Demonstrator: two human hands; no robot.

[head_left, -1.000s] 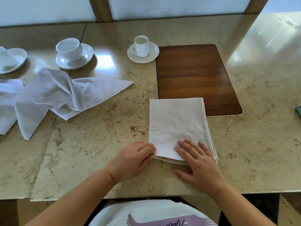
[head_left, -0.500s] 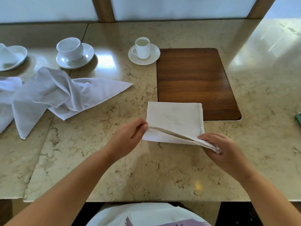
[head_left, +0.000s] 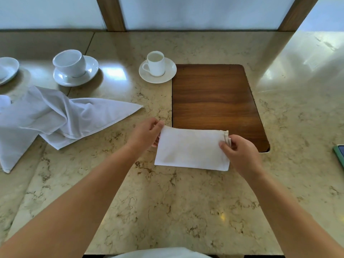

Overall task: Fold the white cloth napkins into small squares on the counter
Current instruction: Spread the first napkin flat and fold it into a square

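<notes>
Both grips pinch folded napkin [head_left: 191, 149] on marble counter [head_left: 167, 211], beside wood inlay [head_left: 214, 95].

No readable text, labels, brands, numbers or signs anywhere in the head view.
</notes>
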